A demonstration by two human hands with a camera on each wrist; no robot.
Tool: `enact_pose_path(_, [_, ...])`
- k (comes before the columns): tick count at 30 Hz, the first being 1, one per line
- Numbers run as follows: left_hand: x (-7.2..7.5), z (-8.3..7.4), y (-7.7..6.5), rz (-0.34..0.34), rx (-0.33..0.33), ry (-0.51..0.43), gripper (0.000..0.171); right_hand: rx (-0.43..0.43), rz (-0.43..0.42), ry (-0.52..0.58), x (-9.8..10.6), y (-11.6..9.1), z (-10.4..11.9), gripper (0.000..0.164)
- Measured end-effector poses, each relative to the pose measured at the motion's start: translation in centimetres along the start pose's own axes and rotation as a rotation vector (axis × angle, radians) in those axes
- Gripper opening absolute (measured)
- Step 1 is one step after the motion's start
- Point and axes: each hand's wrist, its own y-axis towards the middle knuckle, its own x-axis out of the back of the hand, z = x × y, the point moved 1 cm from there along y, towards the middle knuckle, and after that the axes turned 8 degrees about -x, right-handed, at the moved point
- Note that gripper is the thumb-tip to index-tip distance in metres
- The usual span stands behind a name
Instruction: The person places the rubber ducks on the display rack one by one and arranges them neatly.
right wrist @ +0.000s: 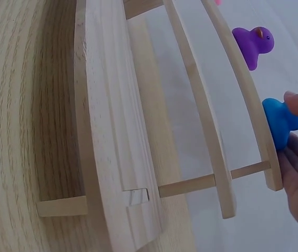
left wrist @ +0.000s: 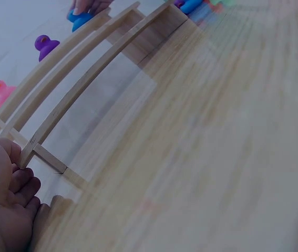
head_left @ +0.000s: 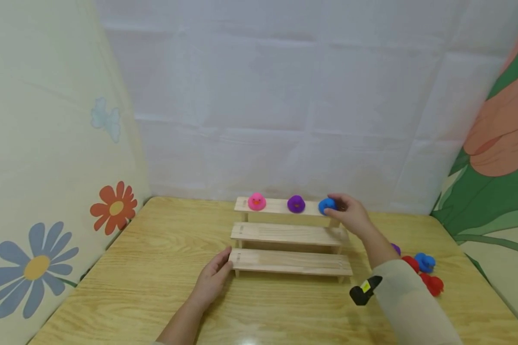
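Note:
A three-tier wooden stand (head_left: 285,261) stands on the table. On its top tier are a pink rubber duck (head_left: 256,201), a purple rubber duck (head_left: 296,204) and, at the right end, a blue rubber duck (head_left: 326,206). My right hand (head_left: 351,216) pinches this blue duck, thumb and fingers on either side; the right wrist view shows the duck (right wrist: 277,123) against the top plank. At the stand's lower left corner, my left hand (head_left: 210,281) holds the end of the bottom plank, its fingers curled in the left wrist view. The lower two tiers bear no ducks.
To the right of the stand, partly behind my right forearm, lie several more ducks: a blue one (head_left: 425,262), red ones (head_left: 433,284) and a purple one (head_left: 395,248). A white cloth (head_left: 276,105) hangs behind the table (head_left: 155,258), with flower-printed cloths at both sides.

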Motion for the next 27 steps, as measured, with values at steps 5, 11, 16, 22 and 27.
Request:
enact_pose_path(5, [0.03, -0.19, 0.04, -0.005, 0.005, 0.004, 0.050, 0.017, -0.007, -0.010, -0.11, 0.15, 0.11, 0.053])
enact_pose_path(11, [0.01, -0.26, -0.08, -0.003, 0.006, 0.000, 0.050, 0.014, 0.011, 0.002, -0.11, 0.13, 0.08, 0.053])
enact_pose_path(16, [-0.01, -0.17, -0.08, -0.006, 0.000, 0.002, 0.050, 0.021, 0.020, 0.003, -0.09, 0.13, 0.07, 0.054])
enact_pose_path(22, [0.01, -0.15, -0.07, -0.004, -0.003, 0.007, 0.050, 0.027, 0.022, 0.009, -0.11, 0.23, -0.26, 0.055])
enact_pose_path(27, [0.02, -0.04, -0.11, -0.004, -0.004, 0.004, 0.050, 0.028, 0.023, 0.024, -0.11, 0.17, -0.43, 0.057])
